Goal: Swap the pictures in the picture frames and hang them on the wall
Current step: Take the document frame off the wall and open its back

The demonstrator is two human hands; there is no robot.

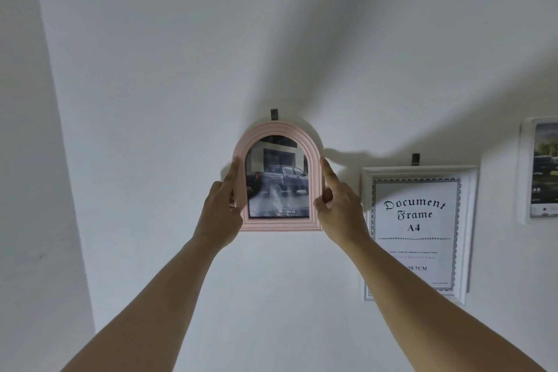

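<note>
The pink frame (279, 178) is gripped between the left hand (222, 211) and right hand (338, 205), just under the hook (274, 114). If released before the unseen hanger catches, it could drop, or hang crooked.

A single head-worn, wide-angle camera looks forward and upward at a white wall (151, 69), close enough that both bare forearms reach in from the bottom corners and meet at centre. The left hand (222, 211) and right hand (339, 208) flank a pink arched frame (279, 225) at mid-picture, beneath a dark wall hook (274, 114). A white document frame (472, 220) sits to the right, and another frame (527, 172) is cut by the right edge. Lens distortion bows the wall's left corner.
</note>
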